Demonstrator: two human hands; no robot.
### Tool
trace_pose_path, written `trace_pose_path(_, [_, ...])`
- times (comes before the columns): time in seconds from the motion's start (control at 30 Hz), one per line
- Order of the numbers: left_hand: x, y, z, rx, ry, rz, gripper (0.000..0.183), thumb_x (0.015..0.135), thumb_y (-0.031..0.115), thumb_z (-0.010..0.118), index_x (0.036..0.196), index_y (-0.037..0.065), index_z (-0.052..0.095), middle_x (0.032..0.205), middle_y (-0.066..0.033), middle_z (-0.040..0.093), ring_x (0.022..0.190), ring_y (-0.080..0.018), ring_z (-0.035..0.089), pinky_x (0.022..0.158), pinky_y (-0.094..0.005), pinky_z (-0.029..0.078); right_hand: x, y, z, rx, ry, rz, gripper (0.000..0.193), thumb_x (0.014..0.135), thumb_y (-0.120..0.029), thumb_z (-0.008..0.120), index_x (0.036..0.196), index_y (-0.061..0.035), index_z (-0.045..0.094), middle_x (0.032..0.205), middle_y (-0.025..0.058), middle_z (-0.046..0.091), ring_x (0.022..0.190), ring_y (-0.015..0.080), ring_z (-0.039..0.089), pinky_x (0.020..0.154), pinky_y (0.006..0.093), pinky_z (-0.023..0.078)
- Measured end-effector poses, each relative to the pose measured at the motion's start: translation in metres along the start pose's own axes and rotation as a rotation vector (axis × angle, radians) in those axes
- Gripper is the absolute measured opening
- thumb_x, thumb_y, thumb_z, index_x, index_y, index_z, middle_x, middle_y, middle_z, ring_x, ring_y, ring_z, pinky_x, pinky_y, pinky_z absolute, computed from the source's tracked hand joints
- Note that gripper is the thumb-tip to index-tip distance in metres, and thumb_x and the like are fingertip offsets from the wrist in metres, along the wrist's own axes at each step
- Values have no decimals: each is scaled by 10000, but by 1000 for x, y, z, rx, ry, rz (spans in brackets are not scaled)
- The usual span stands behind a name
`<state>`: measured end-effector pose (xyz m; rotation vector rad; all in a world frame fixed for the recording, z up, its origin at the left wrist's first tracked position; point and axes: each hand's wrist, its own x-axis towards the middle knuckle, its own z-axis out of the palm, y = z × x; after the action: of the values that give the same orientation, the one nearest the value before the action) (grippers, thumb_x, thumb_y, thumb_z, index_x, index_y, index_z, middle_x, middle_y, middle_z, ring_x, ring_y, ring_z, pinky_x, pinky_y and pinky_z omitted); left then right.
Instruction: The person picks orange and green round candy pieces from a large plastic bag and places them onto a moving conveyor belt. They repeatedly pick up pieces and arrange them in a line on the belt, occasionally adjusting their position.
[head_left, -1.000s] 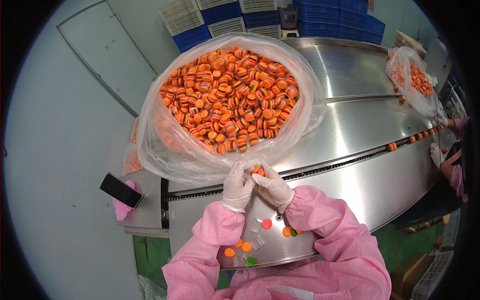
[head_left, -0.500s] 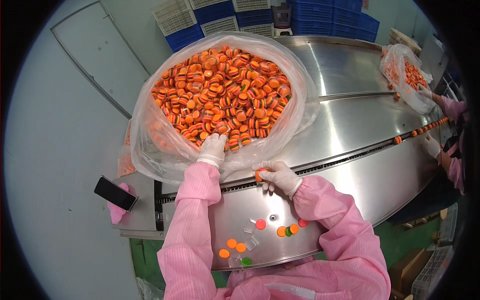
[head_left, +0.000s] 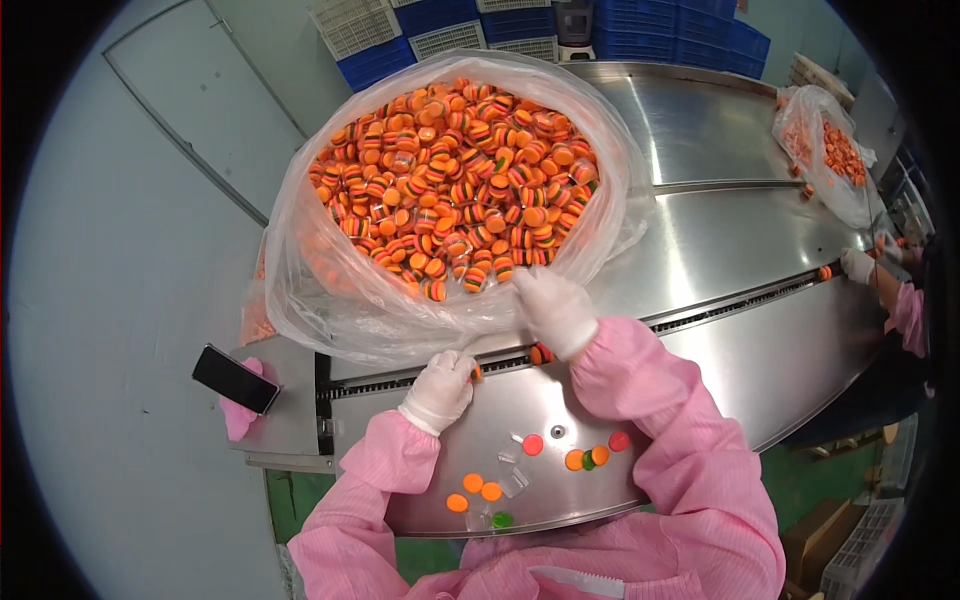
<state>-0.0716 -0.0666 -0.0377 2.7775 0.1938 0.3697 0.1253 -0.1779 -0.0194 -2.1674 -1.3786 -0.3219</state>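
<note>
A big clear plastic bag (head_left: 300,290) stands open, full of small round layered candies (head_left: 450,170) in orange, red and green. My left hand (head_left: 440,392), in a white glove, is closed at the track in the steel table, with a layered candy (head_left: 476,373) at its fingertips. My right hand (head_left: 556,312), gloved too, reaches to the bag's near rim beside the candies; its fingertips are blurred, so whether they grip one is unclear. Just below its wrist another layered candy (head_left: 541,354) sits on the slotted track (head_left: 385,387).
Loose orange discs (head_left: 472,483), red and green pieces and clear plastic cups (head_left: 513,482) lie on the steel table (head_left: 620,385). A phone (head_left: 236,379) rests on pink cloth at left. At far right a co-worker's gloved hand (head_left: 857,266) is at the track near a smaller bag (head_left: 825,150).
My left hand has come out of the bag down to the track. My right hand has moved up to the bag's rim, and a candy now sits on the track near where it was.
</note>
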Motion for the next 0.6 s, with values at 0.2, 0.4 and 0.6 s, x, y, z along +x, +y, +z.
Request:
trace_pose_path(0.2, [24,21,-9,101,-33,85,288,679,31,570,966,66,569,994,-144,535,921,-345,497,831,-403,429,48,-6,46,-94,-188,186,179,797,-136,523,973,-103,529,877,159,574,836,318,591,656,402,499])
trace_pose_path(0.4, [84,-25,-4,92,286,-13,301,689,196,657,919,51,529,895,-148,512,835,-331,515,755,-409,446,27,-2,42,197,66,-43,182,729,-108,554,901,-68,511,756,167,551,745,350,544,655,416,458])
trace_pose_path(0.6, [126,-38,19,69,157,-293,293,675,173,678,852,50,480,824,-136,511,808,-328,524,718,-391,424,-48,-32,31,218,-57,-576,166,758,-116,496,910,-51,513,893,128,547,820,308,542,731,382,447])
